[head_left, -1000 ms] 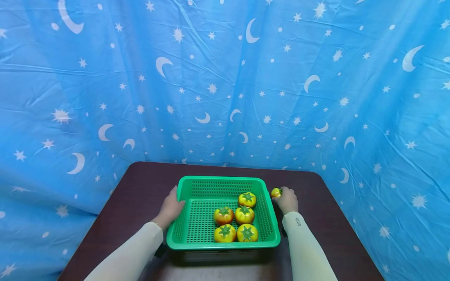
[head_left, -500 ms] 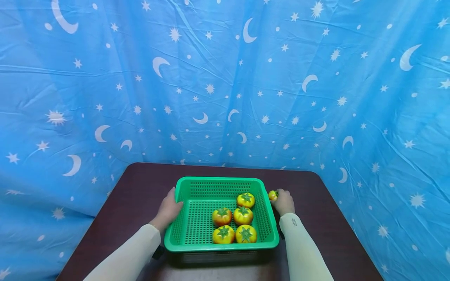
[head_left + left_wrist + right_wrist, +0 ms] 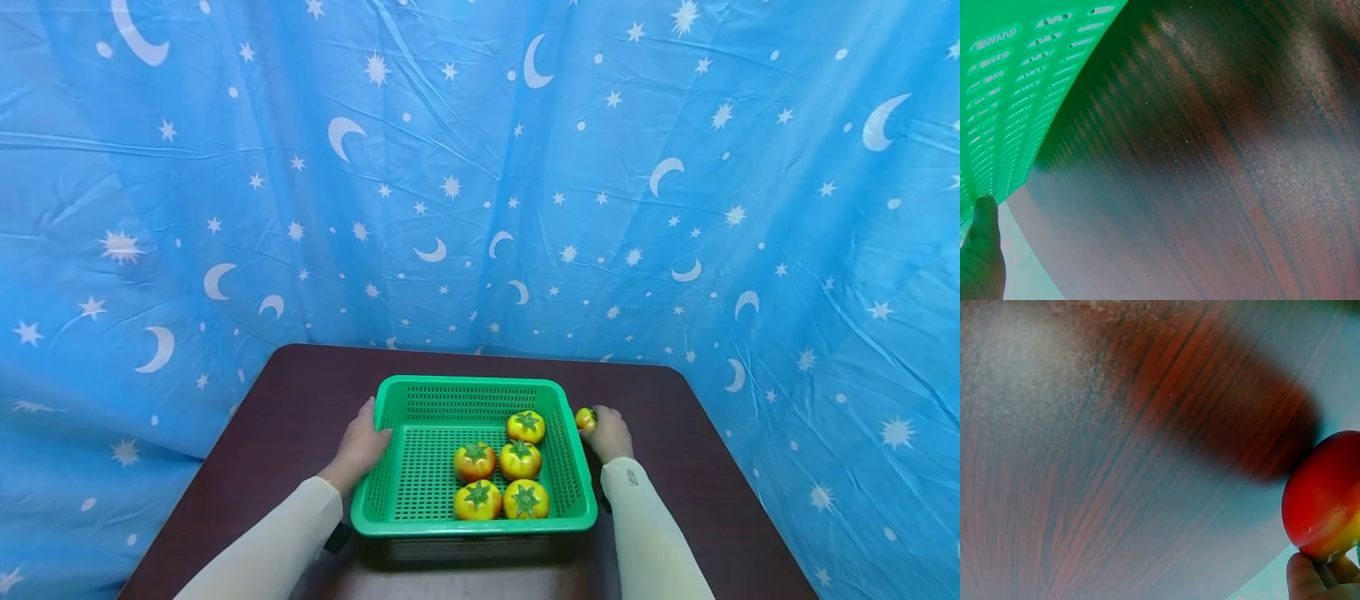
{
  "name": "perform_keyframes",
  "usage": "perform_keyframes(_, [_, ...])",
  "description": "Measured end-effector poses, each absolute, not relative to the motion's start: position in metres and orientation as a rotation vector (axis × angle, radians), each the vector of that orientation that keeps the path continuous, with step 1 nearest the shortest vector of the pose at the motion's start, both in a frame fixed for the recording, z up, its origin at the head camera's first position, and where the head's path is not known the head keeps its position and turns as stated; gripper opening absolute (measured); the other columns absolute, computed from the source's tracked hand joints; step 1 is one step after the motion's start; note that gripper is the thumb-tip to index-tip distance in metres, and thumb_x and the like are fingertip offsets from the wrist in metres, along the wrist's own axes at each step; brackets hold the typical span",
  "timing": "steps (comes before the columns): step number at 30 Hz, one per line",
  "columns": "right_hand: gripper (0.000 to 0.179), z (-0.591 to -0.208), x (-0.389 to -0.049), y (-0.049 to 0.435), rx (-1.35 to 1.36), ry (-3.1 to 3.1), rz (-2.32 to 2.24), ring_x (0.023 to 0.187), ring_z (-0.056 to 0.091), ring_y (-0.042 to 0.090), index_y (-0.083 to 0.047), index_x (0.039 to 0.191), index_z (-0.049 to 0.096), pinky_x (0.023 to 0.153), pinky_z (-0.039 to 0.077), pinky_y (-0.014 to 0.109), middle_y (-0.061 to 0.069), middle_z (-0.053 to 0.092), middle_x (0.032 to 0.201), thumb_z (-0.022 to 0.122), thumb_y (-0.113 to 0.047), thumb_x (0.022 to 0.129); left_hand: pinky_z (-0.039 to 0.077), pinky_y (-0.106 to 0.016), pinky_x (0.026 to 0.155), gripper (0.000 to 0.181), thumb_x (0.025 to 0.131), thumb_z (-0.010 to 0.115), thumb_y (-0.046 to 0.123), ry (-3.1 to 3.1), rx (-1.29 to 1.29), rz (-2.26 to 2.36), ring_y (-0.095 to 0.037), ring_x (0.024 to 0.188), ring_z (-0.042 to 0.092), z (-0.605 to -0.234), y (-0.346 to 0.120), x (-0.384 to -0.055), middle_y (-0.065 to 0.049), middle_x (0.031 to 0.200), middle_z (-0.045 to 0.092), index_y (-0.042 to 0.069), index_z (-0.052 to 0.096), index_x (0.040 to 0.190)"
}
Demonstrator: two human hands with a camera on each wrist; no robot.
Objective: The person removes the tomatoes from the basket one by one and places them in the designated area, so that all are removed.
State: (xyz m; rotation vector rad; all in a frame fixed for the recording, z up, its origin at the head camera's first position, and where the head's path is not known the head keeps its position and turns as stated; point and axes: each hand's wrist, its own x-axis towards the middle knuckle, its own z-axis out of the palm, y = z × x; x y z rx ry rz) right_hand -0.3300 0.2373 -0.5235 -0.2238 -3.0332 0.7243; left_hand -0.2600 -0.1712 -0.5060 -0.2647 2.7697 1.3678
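Note:
A green slotted plastic basket (image 3: 420, 527) stands on the table, with several yellow-red tomatoes (image 3: 527, 500) with green leafy tops gathered in its right half. At the basket's left side my left hand (image 3: 360, 446) grips the rim, thumb on the inner side. The left wrist view catches one digit of that hand against the slotted wall (image 3: 1029, 81). Just outside the right rim, my right hand (image 3: 611, 435) holds another tomato (image 3: 586, 419) by its fingertips. The right wrist view has this tomato (image 3: 1325, 494) showing its red side above the table top, fingers at its lower edge.
The dark reddish-brown table (image 3: 660, 400) has rounded far corners. A blue curtain (image 3: 465, 208) printed with white moons and stars hangs behind it and along both sides. The basket's left half shows bare slotted floor (image 3: 423, 475).
My right hand, with the tomato, has shifted slightly down and left, nearer the basket's rim. The left hand keeps its grip, and the tomatoes inside have not moved in the basket.

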Motion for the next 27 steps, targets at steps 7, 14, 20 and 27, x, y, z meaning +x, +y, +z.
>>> perform_keyframes(7, [0.054,-0.519,-0.3248,0.2359,-0.214,-3.042,0.726,0.108,0.054,0.04,0.003,0.131,0.049,0.093,0.045,0.054,0.027,0.052,0.126,0.068,-0.02,0.086,0.032,-0.059,0.107,0.072,0.095,0.046,0.01,2.77,-0.253,1.372,-0.045,0.137,0.029,-0.5049,-0.1702,-0.2608,-0.029,0.151,0.023,-0.001,0.002,0.151])
perform_keyframes(14, [0.057,-0.5241,-0.3264,0.2366,-0.214,-3.031,0.71,0.111,0.054,0.041,0.002,0.133,0.048,0.094,0.045,0.056,0.026,0.052,0.128,0.069,-0.021,0.085,0.031,-0.06,0.108,0.072,0.095,0.046,0.009,2.777,-0.244,1.368,-0.045,0.137,0.028,-0.5057,-0.1715,-0.2612,-0.03,0.151,0.022,-0.002,0.002,0.151])
perform_keyframes(20, [0.061,-0.5262,-0.3295,0.2384,-0.182,-3.024,0.705,0.115,0.052,0.041,0.002,0.135,0.046,0.095,0.044,0.055,0.027,0.05,0.131,0.07,-0.022,0.084,0.029,-0.06,0.109,0.072,0.095,0.046,0.01,2.777,-0.242,1.378,-0.045,0.138,0.025,-0.5075,-0.1725,-0.2615,-0.029,0.152,0.02,-0.002,0.002,0.151])
perform_keyframes(27, [0.061,-0.5255,-0.3311,0.2378,-0.183,-3.026,0.705,0.114,0.052,0.04,0.001,0.136,0.046,0.095,0.044,0.055,0.026,0.049,0.132,0.07,-0.022,0.084,0.028,-0.06,0.109,0.072,0.095,0.045,0.011,2.754,-0.248,1.396,-0.045,0.139,0.024,-0.5081,-0.173,-0.2615,-0.028,0.152,0.019,0.0,0.001,0.151])
